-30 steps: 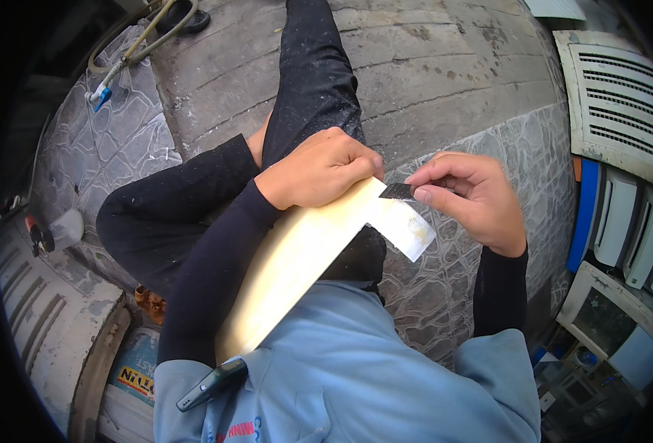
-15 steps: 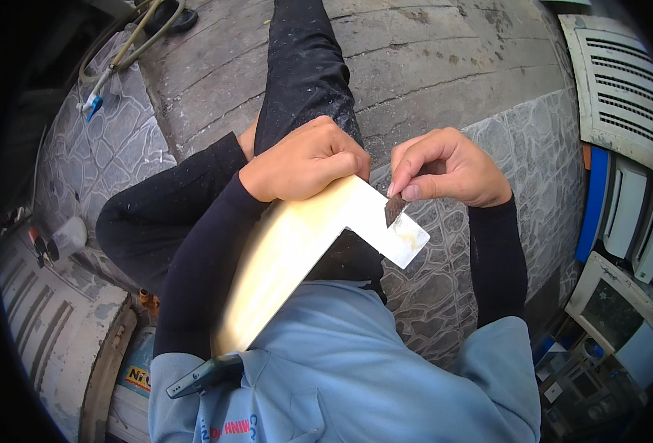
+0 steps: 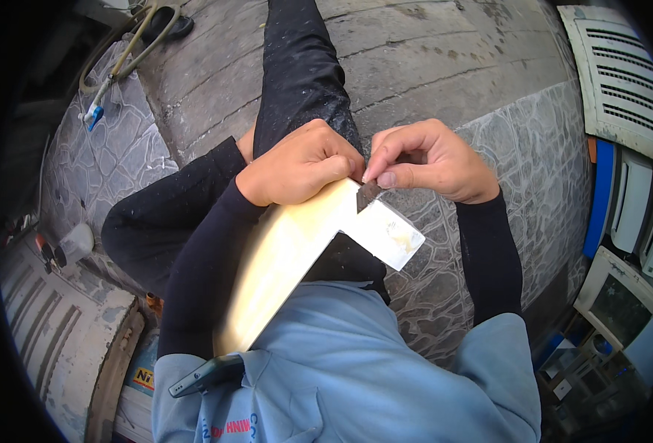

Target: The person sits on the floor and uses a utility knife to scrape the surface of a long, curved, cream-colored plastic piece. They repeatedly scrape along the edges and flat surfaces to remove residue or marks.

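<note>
A long cream-coloured panel [image 3: 286, 262] with a stepped white tab [image 3: 394, 235] at its right end lies slanted across my lap. My left hand [image 3: 301, 164] is closed over the panel's far edge; its fingertips are hidden beneath. Between the thumb and fingers of my right hand [image 3: 436, 161] is a small, dark brown flat piece [image 3: 368, 196], perhaps folded sandpaper. That piece rests against the panel where the tab joins, close to my left knuckles. On the tab are yellowish smudges.
A phone [image 3: 207, 375] sticks out of my shirt pocket. To the left lie a worn slatted cover [image 3: 53, 325] and a hose [image 3: 112, 77] with a blue valve. At right stand a louvred white panel [image 3: 626, 77] and several white and blue casings. The floor is patterned tile [image 3: 445, 273] and concrete.
My right hand has slid left, carrying the dark piece from the tab's middle to its inner end near my left hand. The left hand keeps its hold.
</note>
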A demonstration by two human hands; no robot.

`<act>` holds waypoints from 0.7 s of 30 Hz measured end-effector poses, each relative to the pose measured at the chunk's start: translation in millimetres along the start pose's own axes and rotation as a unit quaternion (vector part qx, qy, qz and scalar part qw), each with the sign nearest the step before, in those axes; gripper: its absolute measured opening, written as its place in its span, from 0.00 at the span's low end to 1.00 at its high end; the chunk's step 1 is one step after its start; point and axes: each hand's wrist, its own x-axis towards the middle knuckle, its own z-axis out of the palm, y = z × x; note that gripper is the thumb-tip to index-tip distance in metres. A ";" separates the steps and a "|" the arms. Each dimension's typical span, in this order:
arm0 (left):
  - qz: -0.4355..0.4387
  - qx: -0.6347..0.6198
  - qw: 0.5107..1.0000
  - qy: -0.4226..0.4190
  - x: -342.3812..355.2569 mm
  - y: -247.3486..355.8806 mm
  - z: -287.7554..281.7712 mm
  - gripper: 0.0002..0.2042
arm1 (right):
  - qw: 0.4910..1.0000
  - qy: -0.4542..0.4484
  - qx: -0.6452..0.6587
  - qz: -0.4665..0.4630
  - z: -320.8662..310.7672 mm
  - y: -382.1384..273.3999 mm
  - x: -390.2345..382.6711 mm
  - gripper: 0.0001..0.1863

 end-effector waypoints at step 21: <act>-0.003 0.001 1.000 0.004 -1.4 -4.3 -2.6 0.17 | 0.996 0.048 0.066 0.033 12.1 8.7 -1.7 0.09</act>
